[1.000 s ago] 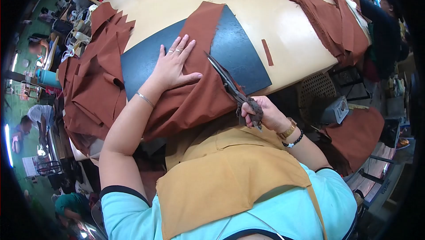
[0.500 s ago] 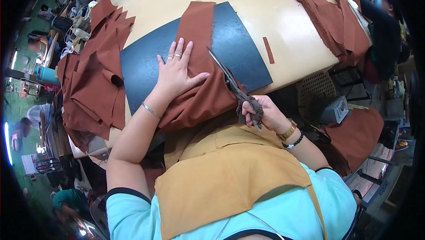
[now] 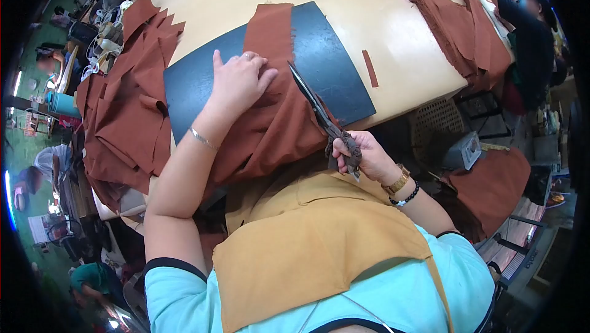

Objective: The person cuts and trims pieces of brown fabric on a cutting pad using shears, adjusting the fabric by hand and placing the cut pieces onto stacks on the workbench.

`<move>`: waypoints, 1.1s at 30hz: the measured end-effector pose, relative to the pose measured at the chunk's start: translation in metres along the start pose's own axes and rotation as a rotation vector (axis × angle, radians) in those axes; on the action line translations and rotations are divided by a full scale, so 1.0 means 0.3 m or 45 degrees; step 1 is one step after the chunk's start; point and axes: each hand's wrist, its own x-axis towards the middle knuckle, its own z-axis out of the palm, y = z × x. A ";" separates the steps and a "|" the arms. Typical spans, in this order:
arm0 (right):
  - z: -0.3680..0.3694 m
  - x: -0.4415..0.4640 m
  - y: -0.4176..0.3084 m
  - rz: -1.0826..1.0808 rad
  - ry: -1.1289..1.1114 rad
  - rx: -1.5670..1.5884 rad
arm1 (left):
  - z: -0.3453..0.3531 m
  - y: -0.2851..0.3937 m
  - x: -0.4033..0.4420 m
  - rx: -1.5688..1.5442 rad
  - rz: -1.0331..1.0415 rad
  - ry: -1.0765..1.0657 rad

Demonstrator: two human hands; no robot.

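On the dark board [image 3: 332, 56]: brown cloth [image 3: 270, 31] lay.
Left hand [image 3: 239, 81]: curled over the board; whether it pinched cloth, I couldn't tell.
Right hand [image 3: 369, 154]: beside the board, grip clasped scissors [image 3: 312, 100].

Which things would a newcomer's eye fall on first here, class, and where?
First, the reddish-brown cloth lying across the flat dark-blue board, with the left hand over it. Then the long-bladed metal scissors with cloth-wrapped handles, held in the right hand near the cloth's right edge. Below, a mustard-yellow apron covers much of a turquoise shirt.
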 end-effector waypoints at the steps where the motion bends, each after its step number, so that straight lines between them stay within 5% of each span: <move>1: -0.001 0.004 -0.003 0.000 -0.003 0.000 | -0.038 -0.002 0.022 0.037 0.002 -0.087; 5: -0.002 -0.003 -0.008 0.011 -0.001 -0.019 | 0.120 -0.092 0.090 -0.001 0.273 0.243; 33: 0.022 0.012 0.021 -0.061 0.064 0.040 | 0.204 0.108 -0.063 -0.102 -0.088 0.233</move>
